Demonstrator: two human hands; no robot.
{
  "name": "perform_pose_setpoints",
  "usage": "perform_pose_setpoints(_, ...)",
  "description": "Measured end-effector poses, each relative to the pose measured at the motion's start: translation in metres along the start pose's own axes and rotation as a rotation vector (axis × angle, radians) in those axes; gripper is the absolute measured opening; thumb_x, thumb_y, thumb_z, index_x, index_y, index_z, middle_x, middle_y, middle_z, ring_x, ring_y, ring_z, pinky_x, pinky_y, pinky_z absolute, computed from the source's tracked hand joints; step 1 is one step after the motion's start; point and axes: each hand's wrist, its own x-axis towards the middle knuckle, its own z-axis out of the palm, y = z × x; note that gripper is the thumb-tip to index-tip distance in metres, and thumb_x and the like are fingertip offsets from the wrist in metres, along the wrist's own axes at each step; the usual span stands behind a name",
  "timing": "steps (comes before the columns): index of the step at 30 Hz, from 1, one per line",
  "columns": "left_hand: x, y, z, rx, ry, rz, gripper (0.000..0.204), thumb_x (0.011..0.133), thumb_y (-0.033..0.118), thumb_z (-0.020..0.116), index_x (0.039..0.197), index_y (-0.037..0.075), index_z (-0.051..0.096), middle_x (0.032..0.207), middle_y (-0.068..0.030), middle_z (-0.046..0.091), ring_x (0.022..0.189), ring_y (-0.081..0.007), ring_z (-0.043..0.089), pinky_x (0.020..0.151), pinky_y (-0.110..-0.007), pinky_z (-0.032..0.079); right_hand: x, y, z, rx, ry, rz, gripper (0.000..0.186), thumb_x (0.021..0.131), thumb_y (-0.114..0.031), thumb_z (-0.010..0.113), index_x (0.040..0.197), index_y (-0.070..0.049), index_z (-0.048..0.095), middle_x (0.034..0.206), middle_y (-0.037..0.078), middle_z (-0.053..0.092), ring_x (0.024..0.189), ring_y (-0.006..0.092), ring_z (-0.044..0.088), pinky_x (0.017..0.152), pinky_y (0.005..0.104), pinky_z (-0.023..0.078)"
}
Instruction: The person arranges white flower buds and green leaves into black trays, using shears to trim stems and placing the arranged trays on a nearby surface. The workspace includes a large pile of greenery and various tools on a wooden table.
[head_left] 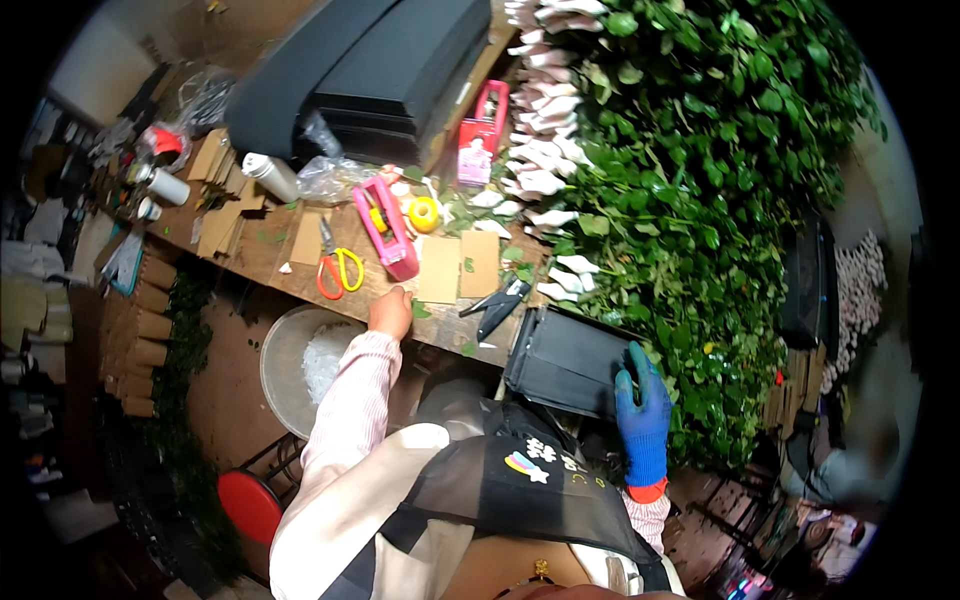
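Fingers of your gloved right hand [644,402] lie straight against the black box [565,368] beside the table [268,268]; your curled left hand's [391,313] grip is unclear. The box seems light, stiff; hold its edges.

Scissors [336,256] are lying on the table [440,322] left of a tape dispenser [389,233], a stapler [506,308] is sitting farther right, a box [570,372] is sitting between stapler and foliage [690,220], and a bucket [276,376] is standing by the near edge.
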Motion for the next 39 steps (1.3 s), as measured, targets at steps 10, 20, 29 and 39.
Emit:
perform_pose_setpoints(10, -0.127, 0.238, -0.010, -0.083, -0.314, 0.501, 0.041, 0.099, 0.039, 0.063, 0.084, 0.002, 0.075, 0.078, -0.0239, 0.071, 0.077, -0.0447, 0.070, 0.071, -0.055, 0.056, 0.008, -0.011, -0.007, 0.121, -0.016, -0.070, 0.043, 0.097, -0.015, 0.067, 0.139, -0.006, 0.064, 0.118, 0.019, 0.073, 0.107, 0.0367, 0.071, 0.095, 0.0431, 0.055)
perform_pose_setpoints(20, -0.147, 0.213, -0.021, 0.185, -0.290, 0.388, 0.059, 0.091, 0.059, 0.067, 0.076, 0.003, 0.078, 0.072, -0.0226, 0.071, 0.074, -0.0420, 0.072, 0.067, -0.052, 0.057, 0.008, 0.018, 0.049, 0.520, -0.468, 0.243, 0.042, 0.104, -0.018, 0.061, 0.143, -0.004, 0.058, 0.129, 0.016, 0.070, 0.108, 0.0261, 0.071, 0.095, 0.0348, 0.055)
perform_pose_setpoints(29, -0.089, 0.082, -0.020, -0.596, -0.217, 0.116, 0.041, 0.086, 0.038, 0.082, 0.099, 0.002, 0.068, 0.081, -0.0102, 0.067, 0.075, -0.0247, 0.065, 0.071, -0.036, 0.052, 0.022, 0.008, 0.040, 0.714, -0.432, 0.158, 0.036, 0.103, -0.018, 0.062, 0.135, -0.002, 0.064, 0.115, 0.010, 0.070, 0.094, 0.0136, 0.068, 0.087, 0.0303, 0.055)
perform_pose_setpoints(39, 0.109, -0.037, 0.004, -0.752, 0.337, -0.301, 0.041, 0.093, 0.039, 0.077, 0.101, -0.001, 0.075, 0.097, -0.0181, 0.074, 0.088, -0.0262, 0.070, 0.083, -0.040, 0.055, 0.045, -0.090, 0.086, 0.522, -0.701, -0.101, 0.029, 0.100, -0.023, 0.068, 0.123, -0.005, 0.070, 0.122, 0.016, 0.071, 0.100, 0.0229, 0.070, 0.090, 0.0362, 0.055)
